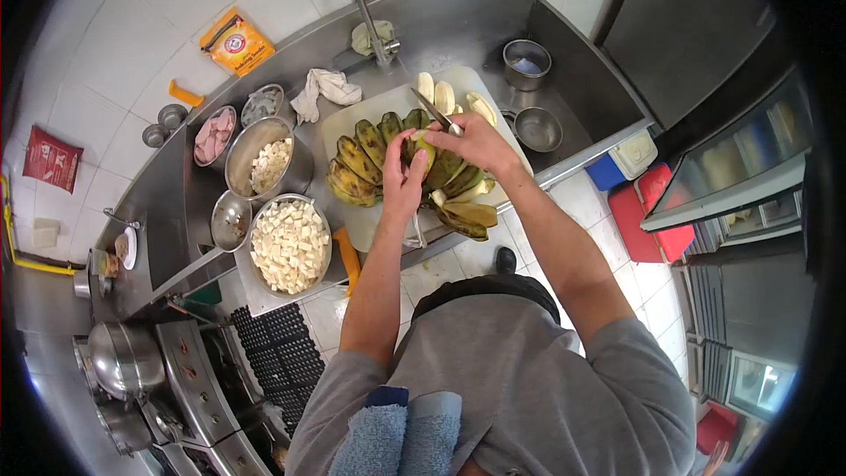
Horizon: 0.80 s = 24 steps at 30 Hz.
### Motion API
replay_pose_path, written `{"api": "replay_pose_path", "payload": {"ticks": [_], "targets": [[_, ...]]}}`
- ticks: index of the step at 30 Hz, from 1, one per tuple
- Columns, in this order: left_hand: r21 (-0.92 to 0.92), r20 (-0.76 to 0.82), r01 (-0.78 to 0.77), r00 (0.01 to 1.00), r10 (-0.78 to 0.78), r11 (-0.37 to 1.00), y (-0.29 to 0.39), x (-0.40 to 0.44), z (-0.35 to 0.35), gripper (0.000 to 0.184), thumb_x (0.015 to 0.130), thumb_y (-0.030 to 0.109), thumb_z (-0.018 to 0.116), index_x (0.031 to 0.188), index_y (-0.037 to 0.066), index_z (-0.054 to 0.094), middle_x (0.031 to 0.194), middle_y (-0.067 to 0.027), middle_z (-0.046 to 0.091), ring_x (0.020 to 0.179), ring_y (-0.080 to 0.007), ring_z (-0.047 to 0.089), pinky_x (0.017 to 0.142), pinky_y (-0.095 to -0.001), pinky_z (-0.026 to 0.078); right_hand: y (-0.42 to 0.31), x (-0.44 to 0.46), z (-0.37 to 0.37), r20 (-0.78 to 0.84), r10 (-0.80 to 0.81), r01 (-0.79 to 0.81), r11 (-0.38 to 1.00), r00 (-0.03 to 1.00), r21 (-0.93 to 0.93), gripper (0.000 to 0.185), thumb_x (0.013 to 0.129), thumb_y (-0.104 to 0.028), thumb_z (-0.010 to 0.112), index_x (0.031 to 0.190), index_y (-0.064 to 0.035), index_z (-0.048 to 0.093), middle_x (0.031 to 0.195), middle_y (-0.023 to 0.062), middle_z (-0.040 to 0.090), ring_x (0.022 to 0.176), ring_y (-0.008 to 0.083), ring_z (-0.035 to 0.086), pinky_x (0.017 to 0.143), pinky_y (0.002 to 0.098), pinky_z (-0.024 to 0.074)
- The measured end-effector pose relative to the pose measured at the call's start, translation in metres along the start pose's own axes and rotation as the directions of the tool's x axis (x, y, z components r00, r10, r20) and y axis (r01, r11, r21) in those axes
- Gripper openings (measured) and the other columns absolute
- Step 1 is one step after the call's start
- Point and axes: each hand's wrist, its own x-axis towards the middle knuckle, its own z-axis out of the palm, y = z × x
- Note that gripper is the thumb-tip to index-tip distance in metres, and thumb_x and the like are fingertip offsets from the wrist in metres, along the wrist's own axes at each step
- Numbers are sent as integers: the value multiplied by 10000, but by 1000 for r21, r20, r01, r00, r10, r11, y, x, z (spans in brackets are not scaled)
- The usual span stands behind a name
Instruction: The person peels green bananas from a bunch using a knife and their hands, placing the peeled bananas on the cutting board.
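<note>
My right hand is closed around a knife, its blade pointing up and away to the left. Between both hands is a green-yellow plantain, with the fingers of my left hand curled round it. Spotted unpeeled plantains lie to the left on a white cutting board. Peeled pale plantains rest at the board's far side. Near my right wrist lie loose peels.
Left of the board stand a bowl of diced white pieces, a pot and a long-handled pan. A faucet rises behind the board. Metal bowls sit at the right. A cloth lies at the back.
</note>
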Motion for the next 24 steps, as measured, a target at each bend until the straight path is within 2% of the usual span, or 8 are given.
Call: {"api": "replay_pose_path", "payload": {"ticks": [3,6,9,13,18,19,22,24], "targets": [[97,-13,41,999,-40,994,0,-1,0,381,966,89,597,1323,0,497,1191,-62,575,1038,-114,533,906,-257,435,-4,-1,2,4,34,-35,997,999,62,308,838,-322,766,991,-62,703,804,5,650,765,76,570,695,251,439],[136,-1,42,999,-43,990,-2,-3,0,382,957,77,602,1316,-7,501,1203,-71,575,1076,-137,532,948,-275,425,3,0,8,34,108,-113,927,994,356,310,822,-284,734,1034,-75,646,915,16,642,844,105,568,758,275,432],[167,12,-8,1000,7,986,0,-3,4,381,950,74,611,1310,-4,512,1186,-72,580,1071,-134,532,933,-271,432,-2,1,12,55,189,-193,873,980,448,315,797,-220,684,1068,-88,594,1012,28,607,930,134,553,820,288,430],[205,0,-55,998,56,977,-4,-2,8,374,946,75,621,1301,6,524,1160,-74,590,1046,-130,537,904,-264,443,7,6,14,118,208,-237,765,971,599,318,778,-188,654,1072,-85,592,1009,30,577,945,147,543,836,288,418],[241,1,71,997,-74,968,6,-4,9,364,947,92,630,1291,17,536,1123,-54,618,999,-126,558,887,-263,452,6,6,21,98,253,-245,659,963,711,299,763,-151,616,1050,-72,587,1005,39,568,957,166,534,860,293,388],[258,4,100,994,-105,961,9,-4,10,362,948,95,632,1289,18,538,1115,-51,623,990,-124,562,885,-263,453,7,6,23,74,240,-219,664,968,715,256,761,-135,607,1007,-75,570,962,36,554,933,158,523,833,293,392],[301,-12,-79,996,86,950,-4,0,13,370,933,120,656,1267,3,547,1076,-115,669,953,-172,614,861,-302,484,11,10,25,4,210,-152,694,978,703,179,754,-96,588,926,-75,542,867,31,529,867,140,505,764,289,400],[337,28,-101,995,97,936,-5,1,12,365,925,124,663,1252,2,557,1092,-131,672,965,-187,626,870,-318,488,19,19,25,-23,196,-132,735,980,665,188,748,-83,586,933,-64,554,850,36,538,830,136,512,735,282,402]]}}
